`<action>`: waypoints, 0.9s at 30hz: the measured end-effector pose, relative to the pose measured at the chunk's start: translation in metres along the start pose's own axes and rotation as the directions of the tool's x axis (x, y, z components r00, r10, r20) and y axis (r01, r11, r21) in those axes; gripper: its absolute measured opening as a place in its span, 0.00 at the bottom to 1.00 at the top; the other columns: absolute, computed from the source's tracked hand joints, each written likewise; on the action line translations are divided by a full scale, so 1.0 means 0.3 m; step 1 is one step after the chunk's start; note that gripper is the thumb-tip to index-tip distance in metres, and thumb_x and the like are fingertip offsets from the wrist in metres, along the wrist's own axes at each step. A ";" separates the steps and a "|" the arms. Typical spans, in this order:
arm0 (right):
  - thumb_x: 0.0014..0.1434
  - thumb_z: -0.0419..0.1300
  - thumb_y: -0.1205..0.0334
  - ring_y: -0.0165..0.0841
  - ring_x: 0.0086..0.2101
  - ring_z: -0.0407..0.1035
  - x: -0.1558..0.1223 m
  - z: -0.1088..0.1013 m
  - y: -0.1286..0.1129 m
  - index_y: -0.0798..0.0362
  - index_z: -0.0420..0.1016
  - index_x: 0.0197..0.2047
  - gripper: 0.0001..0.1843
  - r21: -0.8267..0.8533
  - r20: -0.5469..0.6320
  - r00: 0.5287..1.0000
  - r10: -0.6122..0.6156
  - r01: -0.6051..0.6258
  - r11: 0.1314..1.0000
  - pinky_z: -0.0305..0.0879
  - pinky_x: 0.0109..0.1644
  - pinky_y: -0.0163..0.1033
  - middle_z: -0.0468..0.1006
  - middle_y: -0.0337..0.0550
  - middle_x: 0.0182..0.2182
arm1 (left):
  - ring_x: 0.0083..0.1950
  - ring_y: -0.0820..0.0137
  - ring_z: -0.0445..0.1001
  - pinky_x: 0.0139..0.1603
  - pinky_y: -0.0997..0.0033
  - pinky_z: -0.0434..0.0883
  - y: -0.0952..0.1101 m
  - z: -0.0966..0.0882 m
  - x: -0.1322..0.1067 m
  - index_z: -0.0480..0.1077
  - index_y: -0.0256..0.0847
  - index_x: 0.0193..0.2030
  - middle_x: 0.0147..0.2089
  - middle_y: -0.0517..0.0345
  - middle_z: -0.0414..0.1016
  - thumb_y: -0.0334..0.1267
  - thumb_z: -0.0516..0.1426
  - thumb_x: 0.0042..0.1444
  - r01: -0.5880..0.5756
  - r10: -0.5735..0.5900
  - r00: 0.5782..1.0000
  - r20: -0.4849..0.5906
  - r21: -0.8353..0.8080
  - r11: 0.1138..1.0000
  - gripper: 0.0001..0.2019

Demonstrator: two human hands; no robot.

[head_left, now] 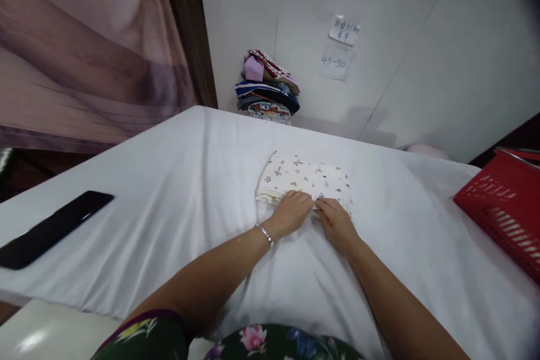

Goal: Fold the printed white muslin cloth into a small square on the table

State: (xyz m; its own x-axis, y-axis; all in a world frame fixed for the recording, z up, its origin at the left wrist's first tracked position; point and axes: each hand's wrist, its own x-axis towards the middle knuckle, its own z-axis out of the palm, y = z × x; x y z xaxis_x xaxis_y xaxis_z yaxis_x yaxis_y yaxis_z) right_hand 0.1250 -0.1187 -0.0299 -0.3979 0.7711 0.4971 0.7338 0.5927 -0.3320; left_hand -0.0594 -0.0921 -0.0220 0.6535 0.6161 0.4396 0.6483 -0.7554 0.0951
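Observation:
A folded cream cloth with small printed motifs (306,177) lies on the white sheet (177,180) in the middle of the table. Both my hands rest at its near edge. My left hand (291,212), a silver bracelet on its wrist, has its fingers curled down onto the cloth's near edge. My right hand (335,219) sits right beside it, its fingers bent and pinching the same edge.
A stack of folded coloured clothes (268,87) stands against the white wall at the back. A black phone (53,228) lies at the left on the sheet. A red plastic basket (506,208) stands at the right edge. Two paper notes (337,48) hang on the wall.

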 end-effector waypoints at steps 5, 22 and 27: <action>0.64 0.48 0.64 0.40 0.45 0.67 -0.007 0.010 0.010 0.49 0.71 0.51 0.16 -0.040 -0.044 0.998 -0.034 0.032 0.999 0.68 0.48 0.50 0.74 0.50 0.43 | 0.45 0.67 0.67 0.46 0.64 0.62 -0.040 -0.039 -0.034 0.65 0.40 0.43 0.42 0.55 0.71 0.24 0.49 0.56 0.017 -0.018 1.000 0.025 0.033 0.999 0.11; 0.63 0.49 0.66 0.39 0.45 0.65 -0.014 0.007 -0.006 0.50 0.72 0.51 0.16 -0.020 -0.004 0.999 -0.047 0.047 0.999 0.67 0.48 0.48 0.73 0.49 0.45 | 0.48 0.64 0.69 0.45 0.62 0.68 -0.256 -0.142 -0.209 0.70 0.42 0.41 0.45 0.55 0.73 0.27 0.50 0.53 0.289 -0.291 0.953 -0.083 -0.036 0.957 0.12; 0.63 0.50 0.68 0.39 0.46 0.65 -0.020 0.010 -0.018 0.49 0.72 0.51 0.16 -0.030 0.004 1.000 -0.025 0.025 0.999 0.66 0.49 0.47 0.72 0.48 0.46 | 0.45 0.66 0.70 0.43 0.66 0.71 -0.260 -0.160 -0.201 0.71 0.44 0.37 0.43 0.59 0.75 0.27 0.51 0.49 0.368 -0.391 0.913 -0.113 -0.183 0.912 0.12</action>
State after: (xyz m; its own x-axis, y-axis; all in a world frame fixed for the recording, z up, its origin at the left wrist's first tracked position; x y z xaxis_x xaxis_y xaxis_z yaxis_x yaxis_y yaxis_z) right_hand 0.1218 -0.1258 -0.0333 -0.4188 0.7568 0.5018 0.7395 0.6049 -0.2952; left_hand -0.1682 -0.0810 -0.0132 0.2989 0.8331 0.4653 0.7600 -0.5027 0.4119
